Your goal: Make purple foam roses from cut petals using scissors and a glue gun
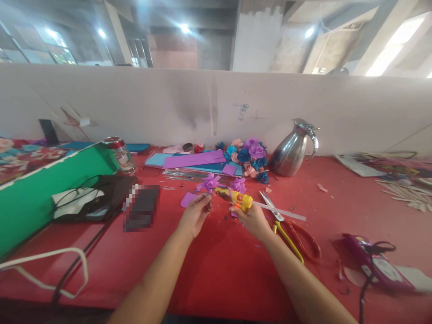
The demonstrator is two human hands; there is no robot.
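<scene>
My right hand is wrapped round the handle of a yellow hot glue gun, its nozzle turned to the left. A clear glue stick juts out of the gun's back end. In my left hand, finger and thumb pinch a purple paper flower from below, close to the nozzle. Whether nozzle and petals touch I cannot tell. Just behind the gun is a second purple flower. A loose purple paper piece lies beside my left hand.
Scissors with red and yellow handles lie right of my hand. Finished paper flowers, purple strips and a steel jug stand behind. A dark pixelated object and a glass jar are left; a magenta device with a cable is right.
</scene>
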